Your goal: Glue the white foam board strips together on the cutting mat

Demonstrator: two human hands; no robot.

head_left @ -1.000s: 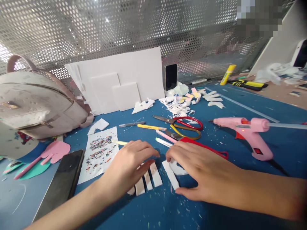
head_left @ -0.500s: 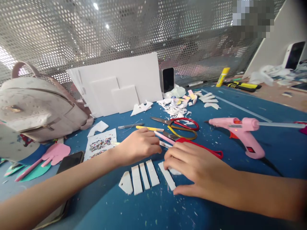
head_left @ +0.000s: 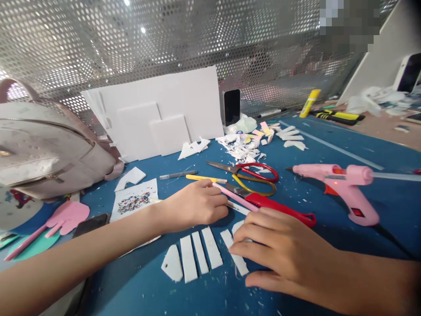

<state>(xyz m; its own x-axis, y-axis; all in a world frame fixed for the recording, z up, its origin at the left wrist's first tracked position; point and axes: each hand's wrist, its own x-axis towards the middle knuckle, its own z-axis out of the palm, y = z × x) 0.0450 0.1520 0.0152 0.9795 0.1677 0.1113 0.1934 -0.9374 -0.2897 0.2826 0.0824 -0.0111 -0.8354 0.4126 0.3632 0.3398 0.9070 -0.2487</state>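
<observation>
Your left hand point(head_left: 200, 204) curls behind three flat, long white strips point(head_left: 200, 253); I can't tell if it's gripping. Your right hand point(head_left: 276, 250) sits loose, right of them. Paper point(head_left: 151, 184) left of them holds tiny shiny bits point(head_left: 133, 203).

Your left hand point(head_left: 197, 204), fingers curled, lies beside one end of a pink pen point(head_left: 235, 197) above the blue worktop point(head_left: 138, 289). Your right hand point(head_left: 279, 250), thumb apart, overlies a white strip point(head_left: 240, 262). Left of it: three parallel strips point(head_left: 200, 252) and a pointed, holed piece point(head_left: 173, 265). Beyond: scissors point(head_left: 232, 168); far right, a pink glue gun point(head_left: 353, 191).
</observation>
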